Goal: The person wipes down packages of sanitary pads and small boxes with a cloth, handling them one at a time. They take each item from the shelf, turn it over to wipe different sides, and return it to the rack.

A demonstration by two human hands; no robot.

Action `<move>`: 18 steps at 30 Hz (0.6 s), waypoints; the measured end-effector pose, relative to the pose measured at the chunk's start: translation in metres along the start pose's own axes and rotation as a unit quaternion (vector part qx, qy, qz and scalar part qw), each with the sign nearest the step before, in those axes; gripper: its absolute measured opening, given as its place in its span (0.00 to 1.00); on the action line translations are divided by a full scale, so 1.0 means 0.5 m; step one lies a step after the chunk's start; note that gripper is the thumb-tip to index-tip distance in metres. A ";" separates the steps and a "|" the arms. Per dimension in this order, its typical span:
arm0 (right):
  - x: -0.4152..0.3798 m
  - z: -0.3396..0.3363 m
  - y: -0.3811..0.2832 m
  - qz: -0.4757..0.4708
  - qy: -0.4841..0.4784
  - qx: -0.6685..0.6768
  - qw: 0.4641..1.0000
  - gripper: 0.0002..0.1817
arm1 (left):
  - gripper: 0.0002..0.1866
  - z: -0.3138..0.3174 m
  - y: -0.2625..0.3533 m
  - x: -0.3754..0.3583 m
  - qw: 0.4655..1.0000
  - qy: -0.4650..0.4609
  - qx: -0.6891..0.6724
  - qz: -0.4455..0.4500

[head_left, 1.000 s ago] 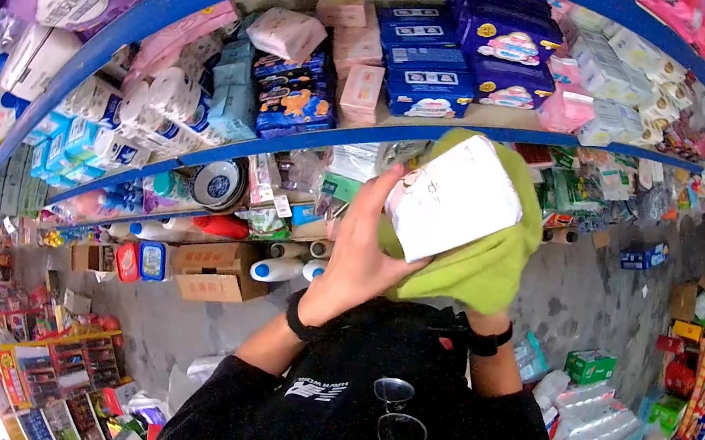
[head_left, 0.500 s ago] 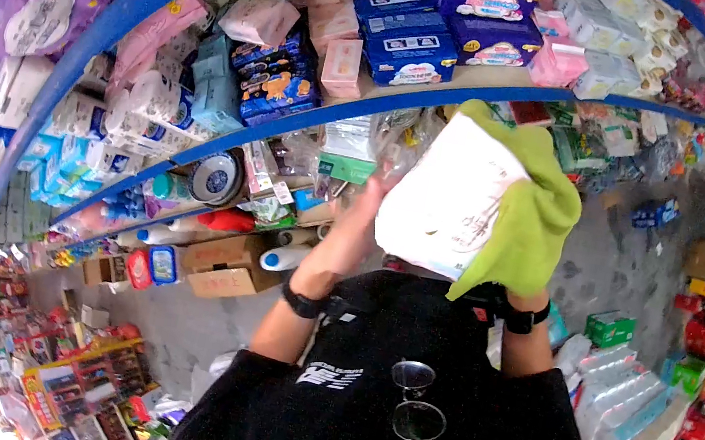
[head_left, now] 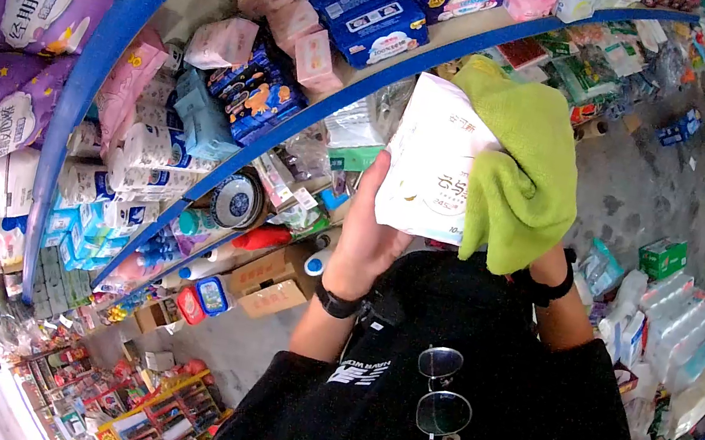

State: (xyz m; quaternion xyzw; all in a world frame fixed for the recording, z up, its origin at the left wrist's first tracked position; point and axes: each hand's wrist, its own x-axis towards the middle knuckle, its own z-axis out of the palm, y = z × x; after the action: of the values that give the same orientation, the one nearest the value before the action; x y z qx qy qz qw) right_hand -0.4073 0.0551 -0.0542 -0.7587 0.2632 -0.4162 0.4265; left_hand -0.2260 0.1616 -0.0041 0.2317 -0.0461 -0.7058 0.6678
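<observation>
A white soft packet of sanitary pads point(head_left: 430, 172) with printed lettering is held up in front of my chest. My left hand point(head_left: 376, 238) grips its lower left side, with the thumb along the edge and the other fingers partly behind it. A lime-green cloth point(head_left: 532, 180) drapes over the packet's right side and hides part of the print. My right hand point(head_left: 547, 266) is mostly covered by this cloth and holds it against the packet; its fingers are out of sight. Both wrists wear black bands.
Above the packet curves a blue-edged shelf point(head_left: 485, 39) with dark blue packs point(head_left: 364, 12) and pink boxes point(head_left: 316, 60). A lower shelf holds a patterned bowl point(head_left: 236, 201). A cardboard box point(head_left: 270, 281) stands below left. Plastic-wrapped goods point(head_left: 680, 322) lie at right.
The view has turned, so the shelves appear shifted and tilted. My left hand, blurred beside the packet before, now grips its lower left edge. The packet stands more upright.
</observation>
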 end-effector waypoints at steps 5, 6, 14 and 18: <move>0.039 0.011 -0.064 -0.248 -0.044 -0.115 0.961 0.25 | 0.29 0.038 0.004 -0.004 1.000 0.024 0.012 0.003; 0.036 0.016 -0.061 -0.222 -0.077 -0.088 0.968 0.26 | 0.29 0.034 0.007 -0.004 1.000 0.024 0.014 0.007; 0.057 0.073 -0.077 -0.157 -0.082 -0.040 0.983 0.25 | 0.27 0.077 0.028 0.008 0.905 0.132 0.312 0.256; 0.049 0.070 -0.085 -0.169 -0.118 -0.044 0.978 0.25 | 0.36 0.070 0.009 0.026 0.730 0.086 0.520 0.436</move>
State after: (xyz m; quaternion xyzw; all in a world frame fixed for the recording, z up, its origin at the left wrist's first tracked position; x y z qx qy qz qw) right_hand -0.3627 0.0728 -0.0176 -0.8540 0.0969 -0.3777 0.3443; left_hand -0.2355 0.1400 0.0254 0.5570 -0.4443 -0.1800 0.6782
